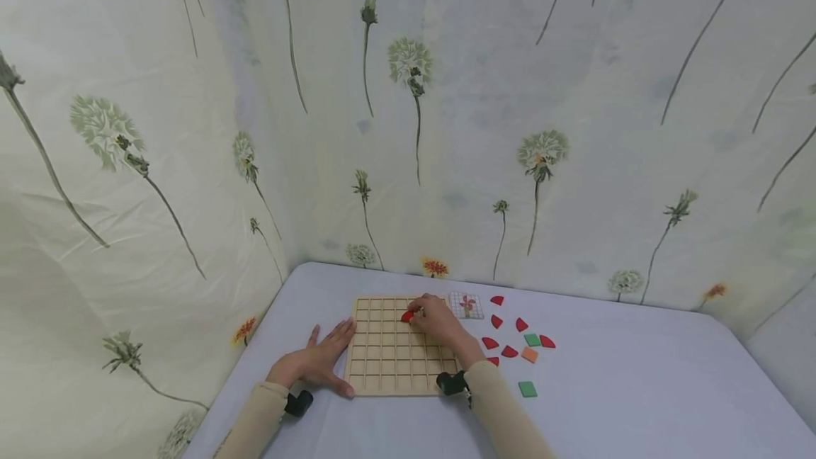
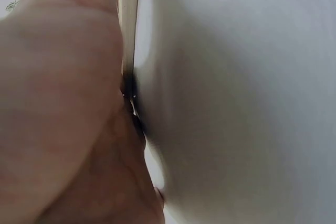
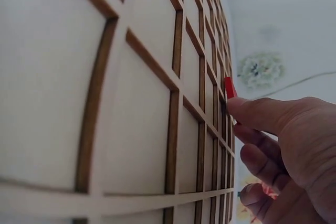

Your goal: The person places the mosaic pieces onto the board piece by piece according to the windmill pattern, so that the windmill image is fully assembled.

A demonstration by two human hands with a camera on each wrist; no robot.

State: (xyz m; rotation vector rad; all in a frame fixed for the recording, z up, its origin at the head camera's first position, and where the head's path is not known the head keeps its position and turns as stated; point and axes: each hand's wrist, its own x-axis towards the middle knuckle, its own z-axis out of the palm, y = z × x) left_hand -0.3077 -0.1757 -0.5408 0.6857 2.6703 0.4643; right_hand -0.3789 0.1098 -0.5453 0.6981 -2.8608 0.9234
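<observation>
A square wooden grid board (image 1: 389, 353) lies on the table, split by raised strips into square cells. Over its upper right part, my right hand (image 1: 440, 321) pinches a red quarter-circle piece (image 1: 406, 316) between thumb and fingers. In the right wrist view that red piece (image 3: 230, 87) is edge-on, right at the strips of the board (image 3: 147, 103). My left hand (image 1: 321, 356) rests at the board's left side with fingers spread, fingertips at the upper edge and thumb at the lower left corner. The left wrist view shows mostly the palm (image 2: 58, 93) beside the board's edge (image 2: 129, 19).
Right of the board lie several loose red quarter-circle pieces (image 1: 521, 324), two green pieces (image 1: 527, 389) and an orange square (image 1: 530, 354). A pattern card (image 1: 467, 305) with a red pinwheel flower lies by the board's upper right corner. A flowered curtain (image 1: 446, 126) hangs behind the table.
</observation>
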